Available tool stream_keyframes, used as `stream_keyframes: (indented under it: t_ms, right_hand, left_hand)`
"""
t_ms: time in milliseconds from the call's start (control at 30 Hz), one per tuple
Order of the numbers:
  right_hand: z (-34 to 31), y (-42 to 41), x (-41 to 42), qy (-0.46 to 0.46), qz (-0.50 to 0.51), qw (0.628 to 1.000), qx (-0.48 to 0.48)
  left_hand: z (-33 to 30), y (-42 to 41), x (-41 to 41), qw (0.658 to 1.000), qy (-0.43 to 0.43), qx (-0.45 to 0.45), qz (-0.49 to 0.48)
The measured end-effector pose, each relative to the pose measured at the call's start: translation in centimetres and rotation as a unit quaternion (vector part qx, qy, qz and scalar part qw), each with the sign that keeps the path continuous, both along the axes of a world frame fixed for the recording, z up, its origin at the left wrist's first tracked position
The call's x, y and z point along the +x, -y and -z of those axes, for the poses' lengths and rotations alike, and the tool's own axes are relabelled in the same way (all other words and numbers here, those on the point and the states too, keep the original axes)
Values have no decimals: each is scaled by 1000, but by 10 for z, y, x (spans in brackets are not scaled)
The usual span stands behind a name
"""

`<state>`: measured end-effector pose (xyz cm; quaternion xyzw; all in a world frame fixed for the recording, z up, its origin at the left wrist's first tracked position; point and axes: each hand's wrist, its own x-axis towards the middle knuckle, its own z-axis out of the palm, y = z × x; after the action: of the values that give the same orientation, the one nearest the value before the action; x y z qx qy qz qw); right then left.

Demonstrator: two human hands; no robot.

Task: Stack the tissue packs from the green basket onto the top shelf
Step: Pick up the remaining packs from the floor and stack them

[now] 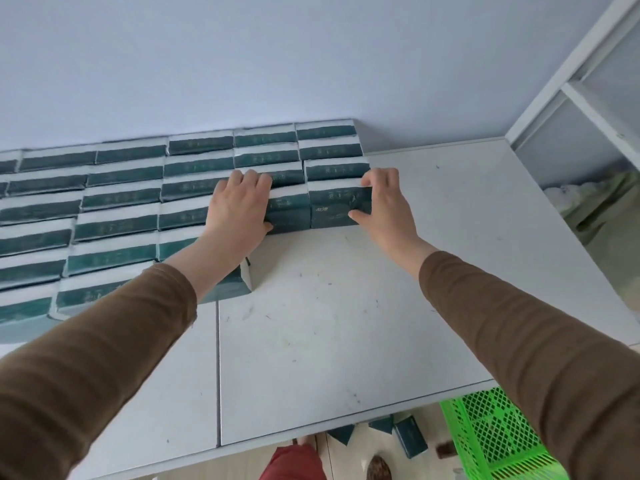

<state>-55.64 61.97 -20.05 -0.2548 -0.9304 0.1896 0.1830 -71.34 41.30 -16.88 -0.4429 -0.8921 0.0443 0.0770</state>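
Note:
Dark green tissue packs with white tops [117, 199] stand in several rows on the white top shelf [346, 323], against the wall. My left hand [239, 209] grips the front pack of one row [287, 209], fingers over its top and thumb on its front. My right hand [384, 199] grips the neighbouring front pack [336, 206] at the right end, fingers over its top corner and thumb on its front face. The two packs sit side by side, touching. The green basket [495, 431] shows at the lower right, below the shelf edge.
The shelf's right and front parts are bare white board with a seam [219, 375]. A white frame with panels [581, 109] stands at the right. Loose tissue packs [410, 436] lie on the floor below, by the basket.

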Motion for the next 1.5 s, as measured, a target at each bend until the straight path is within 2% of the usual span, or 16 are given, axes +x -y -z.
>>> stream_keyframes:
  t_ms: [100,200,467,633,767,900,1067,1233,1367,1500]
  right_hand:
    - [-9,5,13,26,-3,1000,-2]
    - [-21,16,42,7,-16,1000,-10]
    - [-30,66,200,-16,-105,992,-61]
    - [-20,101,315,-35,-113,989,-94]
    - [10,127,379,-20,-107,983,-145]
    - [79,157,427,13,-40,957,-287]
    - [220,201,480,99,135,871,-462]
    - [375,223,530,225,202,816,-493]
    - [481,224,548,287,225,799,-479]
    - [576,209,540,312,230,796,-465]
  left_hand:
    - [-8,6,17,1000,2,18,-12]
    - [-17,16,51,998,23,52,-21]
    - [-19,63,213,988,47,148,-12]
    - [12,93,320,980,39,194,28]
    - [56,124,386,971,76,216,72]
    - [124,166,435,965,174,191,57]
    - [240,216,488,943,309,124,-28]
    - [371,245,526,912,394,62,-94]
    - [478,247,541,887,437,20,-147]
    - [581,231,536,872,450,0,-193]
